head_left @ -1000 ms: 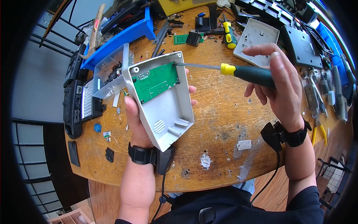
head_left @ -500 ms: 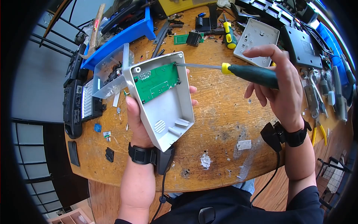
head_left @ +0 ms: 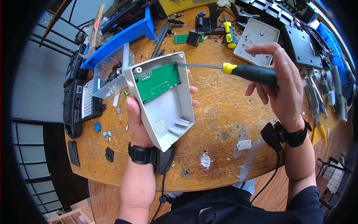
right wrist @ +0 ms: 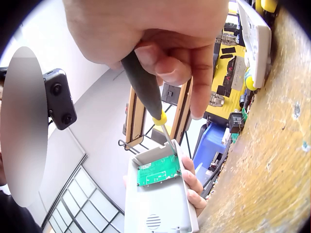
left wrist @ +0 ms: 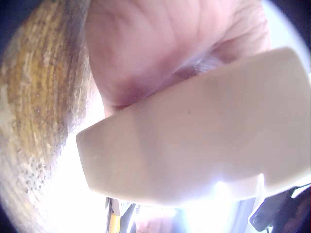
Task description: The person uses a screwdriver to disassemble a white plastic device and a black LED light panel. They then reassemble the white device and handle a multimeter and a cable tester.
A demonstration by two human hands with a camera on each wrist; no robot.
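My left hand (head_left: 138, 128) grips a light grey plastic housing (head_left: 166, 112) from below, thumb on the near side wall and fingertips past the far wall. Its open side faces up, and a green circuit board (head_left: 158, 84) sits inside at the upper end, with dark screws at its corners. My right hand (head_left: 287, 87) holds a screwdriver (head_left: 255, 74) with a dark green handle and yellow collar, index finger raised off it. The shaft reaches over the wall, its tip at the board's upper right corner screw. In the left wrist view, the housing's outer side (left wrist: 194, 141) hides the board.
On the wooden workbench (head_left: 220, 123), a clear parts box (head_left: 108, 76) and a blue bin (head_left: 123, 37) stand at left. Behind lie a second screwdriver (head_left: 229, 35) and a grey cover (head_left: 257, 39). Yellow-handled pliers (head_left: 317, 128) are among tools at right.
The housing has shifted very slightly right. The screwdriver handle has moved slightly in my right hand, whose fingers and thumb have shifted around it; the tip stays at the same corner screw.
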